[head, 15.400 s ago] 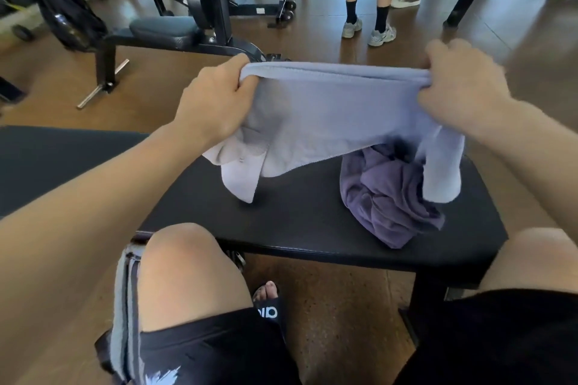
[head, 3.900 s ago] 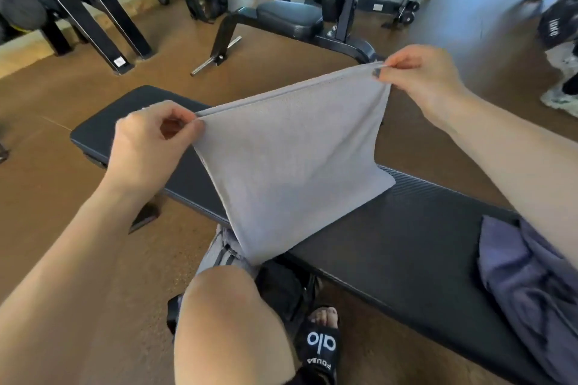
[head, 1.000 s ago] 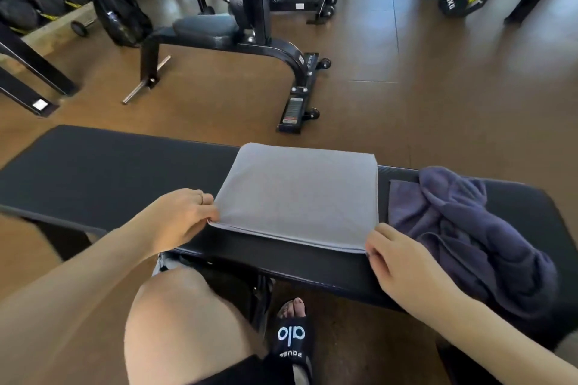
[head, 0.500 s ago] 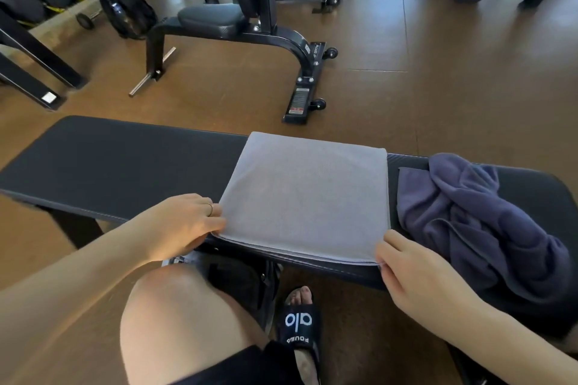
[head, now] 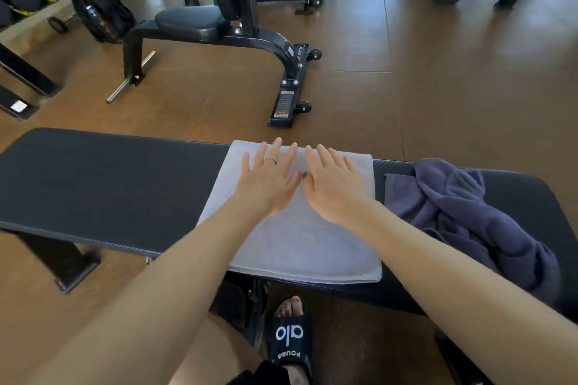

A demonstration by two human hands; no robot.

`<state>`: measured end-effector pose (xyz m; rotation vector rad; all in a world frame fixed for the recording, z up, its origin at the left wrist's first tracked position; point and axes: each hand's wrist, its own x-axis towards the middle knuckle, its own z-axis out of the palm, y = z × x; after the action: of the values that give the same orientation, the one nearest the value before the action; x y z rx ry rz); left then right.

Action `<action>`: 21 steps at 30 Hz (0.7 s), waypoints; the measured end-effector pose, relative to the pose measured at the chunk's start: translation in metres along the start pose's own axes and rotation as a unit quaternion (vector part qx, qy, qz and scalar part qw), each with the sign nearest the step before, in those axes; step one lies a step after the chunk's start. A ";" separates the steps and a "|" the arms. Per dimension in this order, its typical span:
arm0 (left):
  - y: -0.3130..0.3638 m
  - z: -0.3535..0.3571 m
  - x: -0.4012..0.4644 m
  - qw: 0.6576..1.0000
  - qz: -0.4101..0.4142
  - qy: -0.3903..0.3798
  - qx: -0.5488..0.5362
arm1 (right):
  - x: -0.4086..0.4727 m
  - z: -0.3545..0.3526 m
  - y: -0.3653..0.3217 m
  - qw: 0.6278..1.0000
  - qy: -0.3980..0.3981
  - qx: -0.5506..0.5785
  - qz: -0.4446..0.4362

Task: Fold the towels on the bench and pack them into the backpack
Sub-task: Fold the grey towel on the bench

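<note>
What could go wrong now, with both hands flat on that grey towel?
The grey towel overhangs the near edge of the bench, so a hard smoothing stroke from the left hand or right hand might drag it off onto the floor. The purple towel lies crumpled right beside it and spills toward the bench's right end; a sideways sweep could nudge it over. The hands may also push wrinkles into the fold rather than out.
</note>
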<state>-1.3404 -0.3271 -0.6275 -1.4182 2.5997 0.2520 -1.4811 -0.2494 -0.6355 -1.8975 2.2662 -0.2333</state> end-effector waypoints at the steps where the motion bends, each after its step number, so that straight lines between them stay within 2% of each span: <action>1: 0.000 0.008 0.006 1.000 -0.021 -0.007 -0.017 | 0.009 0.009 0.008 1.000 -0.006 -0.015 0.024; 6: -0.015 0.027 0.004 0.999 -0.027 0.030 -0.015 | 0.001 0.024 0.051 0.997 0.023 -0.024 0.070; 10: -0.012 0.029 0.007 0.999 -0.031 0.038 0.000 | 0.004 0.012 0.059 0.996 0.000 -0.025 0.089; 13: 0.004 0.023 -0.004 0.999 -0.021 0.044 -0.003 | 0.029 -0.012 0.064 0.989 -0.045 0.018 0.139; 15: 0.031 0.021 -0.029 0.996 0.058 0.063 0.002 | 0.042 -0.022 0.074 0.977 -0.085 0.048 0.187; 17: 0.063 0.023 -0.064 0.981 0.187 0.049 0.001 | 0.048 -0.024 0.084 0.963 -0.121 0.072 0.231; 19: 0.085 0.031 -0.094 0.948 0.313 0.056 0.026 | 0.050 -0.024 0.091 0.950 -0.132 0.118 0.256; 21: 0.092 0.042 -0.105 0.911 0.395 0.103 0.054 | 0.053 -0.024 0.096 0.938 -0.113 0.186 0.268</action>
<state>-1.3593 -0.1830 -0.6386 -0.2951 3.1692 0.0457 -1.5874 -0.2844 -0.6361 -1.0217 2.2755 -0.3164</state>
